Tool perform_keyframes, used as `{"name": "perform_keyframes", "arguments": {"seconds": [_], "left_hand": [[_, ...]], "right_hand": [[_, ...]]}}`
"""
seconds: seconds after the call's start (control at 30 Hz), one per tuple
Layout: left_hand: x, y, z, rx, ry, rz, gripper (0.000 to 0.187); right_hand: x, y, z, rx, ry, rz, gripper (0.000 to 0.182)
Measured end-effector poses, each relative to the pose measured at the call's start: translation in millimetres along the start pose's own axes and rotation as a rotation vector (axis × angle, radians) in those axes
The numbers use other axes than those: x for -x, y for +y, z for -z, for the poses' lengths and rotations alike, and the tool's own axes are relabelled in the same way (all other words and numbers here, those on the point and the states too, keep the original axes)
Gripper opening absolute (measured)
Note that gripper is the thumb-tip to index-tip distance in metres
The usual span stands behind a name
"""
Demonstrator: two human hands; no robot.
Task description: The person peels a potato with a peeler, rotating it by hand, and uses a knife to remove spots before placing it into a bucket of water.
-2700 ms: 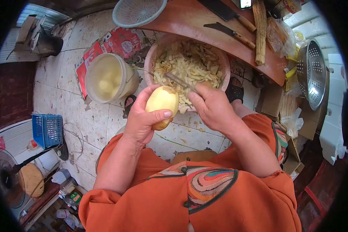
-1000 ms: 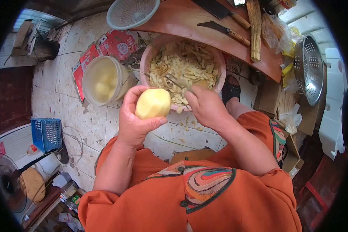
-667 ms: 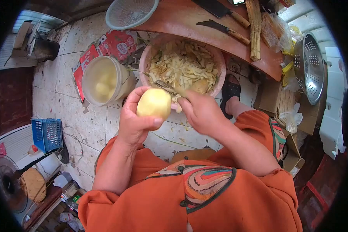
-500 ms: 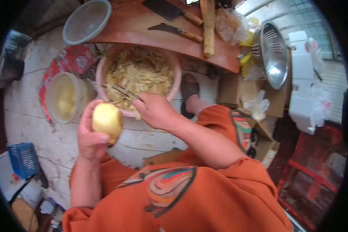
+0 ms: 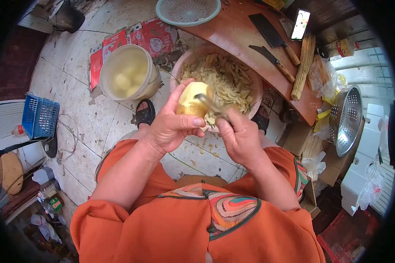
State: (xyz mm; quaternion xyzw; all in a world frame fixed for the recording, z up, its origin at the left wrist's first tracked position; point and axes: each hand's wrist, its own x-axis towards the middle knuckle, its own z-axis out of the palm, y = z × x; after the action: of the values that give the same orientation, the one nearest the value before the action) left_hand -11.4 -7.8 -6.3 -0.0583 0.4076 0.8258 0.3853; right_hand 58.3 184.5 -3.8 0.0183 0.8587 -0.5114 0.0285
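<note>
A partly peeled potato [image 5: 192, 100] is held in my left hand [image 5: 171, 125], with brown skin on its lower part and right side. My right hand [image 5: 241, 136] grips a peeler [image 5: 208, 103], slightly blurred, whose head lies against the potato's upper right side. Beneath both hands is a pink basin [image 5: 177, 72] full of pale peelings [image 5: 232, 79]. To the left stands a translucent bucket [image 5: 151, 83] with several peeled potatoes [image 5: 123, 80] in cloudy liquid.
A brown table [image 5: 232, 30] holds a cleaver [image 5: 267, 30], a knife [image 5: 267, 56], a lit phone [image 5: 300, 25] and a pale blue strainer [image 5: 188, 11]. At the right is a metal colander [image 5: 349, 120]; a blue basket [image 5: 40, 116] stands left. My feet flank the basin.
The view has turned, so the scene sits differently in it. My right hand has brought the peeler from over the basin onto the potato, which my left hand still holds.
</note>
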Motion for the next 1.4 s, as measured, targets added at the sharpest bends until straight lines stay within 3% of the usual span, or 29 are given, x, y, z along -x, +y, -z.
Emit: {"name": "perform_keyframes", "arguments": {"seconds": [0.03, 0.27, 0.33, 0.4, 0.5, 0.57, 0.7, 0.83, 0.9, 0.93, 1.13, 1.23, 1.37, 1.4], "left_hand": [[0, -1, 0, 0.000, -0.002, 0.002, 0.098], [2, -12, 8, 0.073, 0.012, 0.106, 0.099], [5, -13, 4, 0.001, 0.019, 0.112, 0.100], [4, -9, -5, -0.034, -0.022, -0.029, 0.103], [0, -7, 0, -0.023, 0.034, -0.015, 0.100], [-3, -7, 2, -0.011, 0.072, 0.000, 0.097], [-3, -6, 0, 0.003, 0.075, 0.035, 0.087], [-2, -12, 4, 0.011, -0.011, 0.082, 0.084], [5, -8, -3, 0.000, -0.149, 0.092, 0.090], [4, -8, -3, -0.007, -0.159, 0.103, 0.090], [0, -4, -4, -0.029, 0.012, 0.049, 0.086], [0, -6, -4, -0.089, 0.116, 0.039, 0.085], [-2, -7, -2, -0.210, 0.142, 0.061, 0.087], [1, -7, -3, -0.210, 0.141, 0.062, 0.087]], "right_hand": [[0, 0, -1, 0.056, -0.004, 0.076, 0.023], [-11, 21, -1, 0.188, -0.005, 0.052, 0.025], [-23, 40, 6, 0.188, 0.001, -0.172, 0.029], [-27, 45, 12, 0.266, 0.009, -0.211, 0.032], [-22, 39, 9, 0.112, 0.048, -0.210, 0.030], [-18, 28, 8, 0.080, 0.076, -0.043, 0.027], [-3, 1, 4, 0.130, -0.103, 0.051, 0.023], [-5, 19, 0, 0.118, -0.061, 0.082, 0.025], [-20, 40, 12, 0.305, -0.039, -0.255, 0.029], [-17, 44, 14, 0.301, -0.027, -0.265, 0.029], [-15, 28, 5, 0.037, 0.037, -0.089, 0.031], [-8, 11, 3, 0.140, -0.042, 0.012, 0.028], [-6, 12, 5, 0.207, -0.109, 0.004, 0.028], [-14, 21, 9, 0.295, -0.085, -0.121, 0.029]]}}
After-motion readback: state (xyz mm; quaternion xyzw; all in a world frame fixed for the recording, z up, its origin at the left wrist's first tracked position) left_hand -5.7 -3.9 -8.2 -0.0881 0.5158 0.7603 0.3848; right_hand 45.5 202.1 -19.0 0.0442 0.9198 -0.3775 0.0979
